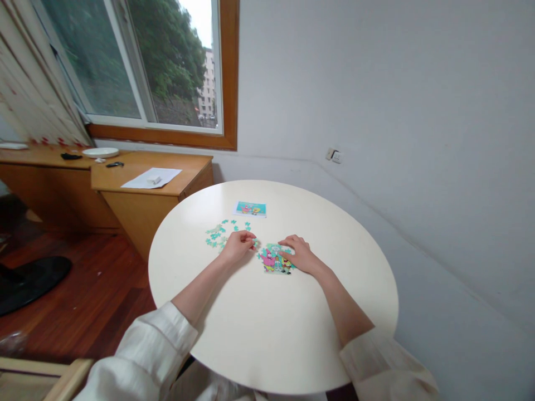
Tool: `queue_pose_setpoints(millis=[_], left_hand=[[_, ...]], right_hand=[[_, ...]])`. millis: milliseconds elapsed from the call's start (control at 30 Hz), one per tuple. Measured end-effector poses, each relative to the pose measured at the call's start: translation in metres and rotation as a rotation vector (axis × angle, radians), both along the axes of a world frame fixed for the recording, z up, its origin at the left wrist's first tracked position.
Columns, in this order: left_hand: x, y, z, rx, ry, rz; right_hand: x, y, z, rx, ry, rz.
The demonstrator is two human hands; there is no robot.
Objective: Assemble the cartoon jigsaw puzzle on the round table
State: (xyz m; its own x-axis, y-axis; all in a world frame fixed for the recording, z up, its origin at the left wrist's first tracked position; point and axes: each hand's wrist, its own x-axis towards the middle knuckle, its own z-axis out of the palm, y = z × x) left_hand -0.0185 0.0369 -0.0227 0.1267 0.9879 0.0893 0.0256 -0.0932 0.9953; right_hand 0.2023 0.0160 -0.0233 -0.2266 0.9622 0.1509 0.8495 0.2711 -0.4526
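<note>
A partly joined jigsaw puzzle with a pink starfish and a yellow sponge figure lies flat on the white round table. My right hand rests over its upper right side, fingers spread and touching it. Just left of the puzzle, my left hand is closed in a pinch on a small green puzzle piece. Loose green puzzle pieces lie scattered beyond and to the left of that hand. Farther back sits a picture card showing the same cartoon figures.
A wooden desk stands at the back left, bearing a sheet of paper with a small white object, and a white plate. A wall runs along the right. At the lower left is a wooden chair.
</note>
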Motion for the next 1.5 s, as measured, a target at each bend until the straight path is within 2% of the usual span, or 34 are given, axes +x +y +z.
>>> queue_pose_setpoints(millis=[1133,1500], left_hand=[[0.0,0.0022,-0.004,0.04,0.123,-0.039],[-0.0013,0.0054,-0.0103,0.14,0.173,-0.001]], right_hand=[[-0.0015,0.0026,0.0014,-0.044,0.032,-0.03],[-0.0011,0.0037,-0.0009,-0.02,0.037,-0.024]])
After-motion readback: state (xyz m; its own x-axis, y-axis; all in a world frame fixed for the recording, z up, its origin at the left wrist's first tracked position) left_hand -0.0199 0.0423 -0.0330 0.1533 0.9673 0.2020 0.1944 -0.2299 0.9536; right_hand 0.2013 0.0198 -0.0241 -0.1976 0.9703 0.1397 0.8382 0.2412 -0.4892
